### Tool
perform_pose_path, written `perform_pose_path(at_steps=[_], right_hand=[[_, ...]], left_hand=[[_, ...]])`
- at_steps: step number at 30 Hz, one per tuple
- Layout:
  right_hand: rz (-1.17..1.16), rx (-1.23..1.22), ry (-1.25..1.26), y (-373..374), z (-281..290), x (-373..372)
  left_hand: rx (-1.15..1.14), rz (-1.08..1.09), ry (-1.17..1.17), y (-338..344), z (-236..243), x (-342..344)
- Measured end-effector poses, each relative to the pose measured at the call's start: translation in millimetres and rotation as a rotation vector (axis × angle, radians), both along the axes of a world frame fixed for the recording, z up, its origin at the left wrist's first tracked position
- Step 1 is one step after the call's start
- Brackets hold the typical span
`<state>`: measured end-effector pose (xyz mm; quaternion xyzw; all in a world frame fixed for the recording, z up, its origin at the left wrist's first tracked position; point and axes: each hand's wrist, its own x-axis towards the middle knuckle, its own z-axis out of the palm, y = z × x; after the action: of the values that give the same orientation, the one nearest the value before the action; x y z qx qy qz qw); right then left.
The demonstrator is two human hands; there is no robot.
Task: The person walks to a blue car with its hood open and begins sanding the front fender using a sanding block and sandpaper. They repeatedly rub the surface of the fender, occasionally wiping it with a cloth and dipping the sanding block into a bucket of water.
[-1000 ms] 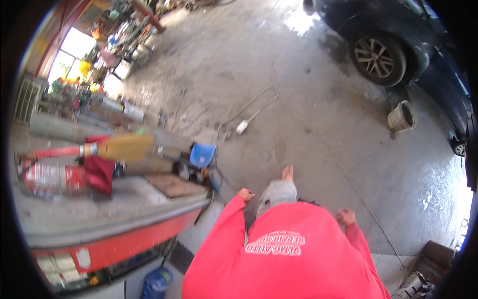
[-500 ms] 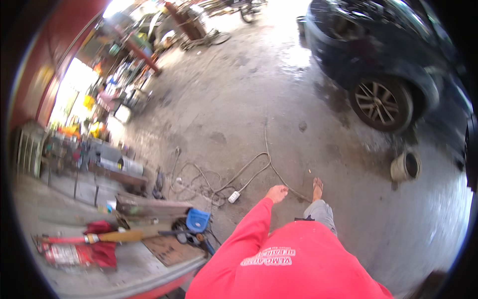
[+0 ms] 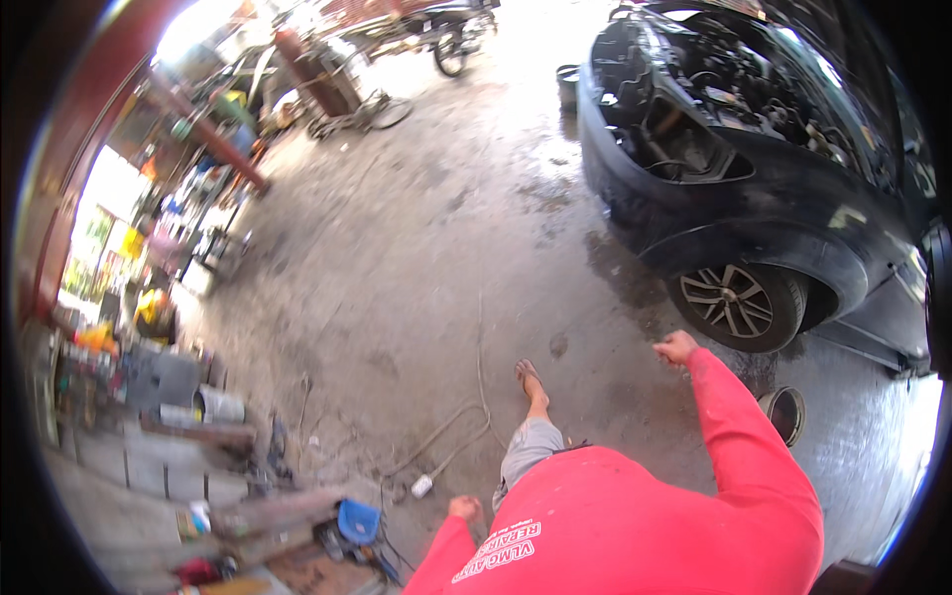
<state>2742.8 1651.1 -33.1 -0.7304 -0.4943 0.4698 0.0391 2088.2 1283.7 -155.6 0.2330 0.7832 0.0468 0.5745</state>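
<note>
My right hand [image 3: 678, 347] is raised over the floor near the dark car's front wheel [image 3: 724, 302], its fingers curled with nothing visible in them. My left hand [image 3: 464, 508] hangs low beside my red top, small and blurred, near a white power strip [image 3: 422, 485] and cord on the concrete. My bare foot [image 3: 529, 379] steps forward. A blue dustpan-like item [image 3: 357, 518] lies among metal pieces at lower left. The car's engine bay [image 3: 744, 109] is exposed under a raised hood.
A bucket [image 3: 781, 416] stands beside the car at right, another dark container [image 3: 567, 87] by its front. Cluttered tools and parts line the left side, with red posts [image 3: 223, 149], a cylinder [image 3: 327, 79] and a wheeled vehicle [image 3: 451, 50] farther back. The concrete floor [image 3: 416, 248] stretches between.
I have moved forward toward the car, leaving the workbench lower and behind. My right hand has swung up and forward; my left hand has swung back down. The stepping foot has changed.
</note>
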Motion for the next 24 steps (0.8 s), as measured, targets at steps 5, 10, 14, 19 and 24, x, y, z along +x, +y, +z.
perform_pose_path(at_steps=[5,10,14,19,24], right_hand=[[-0.012,0.037,0.044,136.8,-20.4,-69.8],[0.350,-0.186,-0.095,129.9,-63.5,-120.0],[-0.224,-0.217,0.024,160.9,-78.3,-136.3],[-0.203,-0.244,0.067,326.1,-61.6,-140.4],[-0.080,0.335,0.095,589.7,11.1,-142.9]], left_hand=[[-0.068,-0.265,-0.029,172.3,-23.0,15.1],[-0.025,-0.226,-0.066,441.7,-19.8,-16.6],[0.210,-0.262,-0.060,699.4,13.0,-29.2],[0.562,-0.262,-0.081,952.2,50.1,-5.5],[0.452,-0.127,-0.179,1046.7,62.4,20.7]])
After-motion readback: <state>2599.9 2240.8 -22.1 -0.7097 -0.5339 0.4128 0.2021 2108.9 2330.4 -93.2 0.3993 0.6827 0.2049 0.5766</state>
